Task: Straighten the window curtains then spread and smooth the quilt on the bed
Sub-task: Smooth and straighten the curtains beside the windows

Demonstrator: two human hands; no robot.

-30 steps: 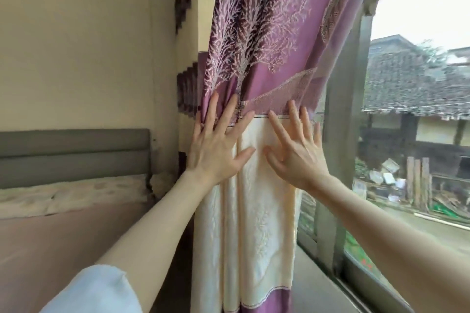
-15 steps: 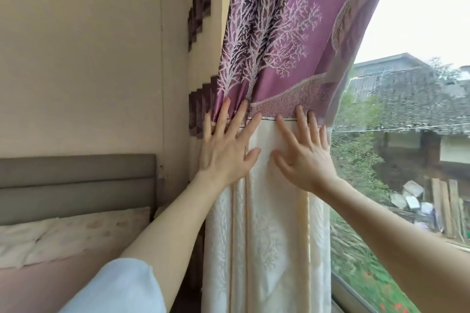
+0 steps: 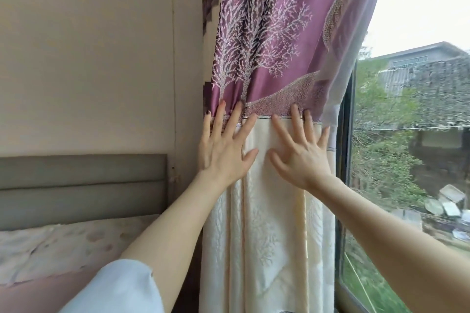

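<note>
A curtain [image 3: 274, 40], purple with white tree patterns above and cream below, hangs gathered at the window's left side. My left hand [image 3: 223, 150] lies flat on it with fingers spread, fingertips on the seam between purple and cream. Beside it my right hand [image 3: 300, 157] presses flat on the cream part, fingers apart, holding nothing. A thin sheer curtain [image 3: 338, 89] hangs behind the right edge. The bed [image 3: 50, 246] with patterned bedding sits at the lower left; I cannot pick out the quilt.
A grey padded headboard [image 3: 81, 185] runs along the beige wall [image 3: 89, 58] on the left. The window [image 3: 407, 160] with a dark frame fills the right side, showing trees and rooftops outside. A windowsill runs along the bottom right.
The view has shifted closer and rightward along the curtain. Both hands stay flat on the fabric at the seam, spread slightly further apart than before.
</note>
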